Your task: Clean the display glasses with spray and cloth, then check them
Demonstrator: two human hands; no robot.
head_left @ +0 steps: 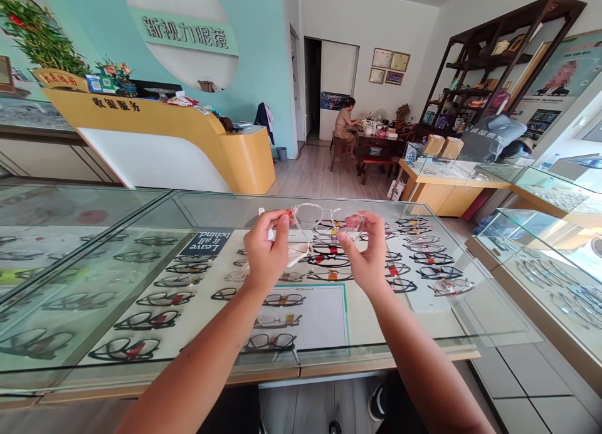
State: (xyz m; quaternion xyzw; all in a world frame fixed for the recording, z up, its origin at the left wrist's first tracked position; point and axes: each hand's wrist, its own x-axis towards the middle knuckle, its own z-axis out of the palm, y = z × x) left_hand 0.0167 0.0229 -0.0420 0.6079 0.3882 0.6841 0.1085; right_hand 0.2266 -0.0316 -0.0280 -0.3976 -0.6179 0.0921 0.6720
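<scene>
A pair of clear-framed eyeglasses [308,216] is held up above the glass counter, lenses side by side. My left hand [268,246] pinches its left side between thumb and fingers, beside a small orange-red piece. A white strip sticks up behind these fingers; what it is I cannot tell. My right hand [369,249] grips the right side of the eyeglasses, thumb in front and fingers curled behind. Something pale [297,253] shows between my hands, its kind unclear. Beneath the glass lie rows of spectacle frames [332,275], many with red or yellow tags, partly hidden by my hands.
The glass display case [324,352] spans the front, and another display case [555,271] stands at right. Beyond are a yellow cashier counter [244,161], a person [347,125] seated at a table, a dark wooden shelf [493,61] and a grey-covered item [491,136].
</scene>
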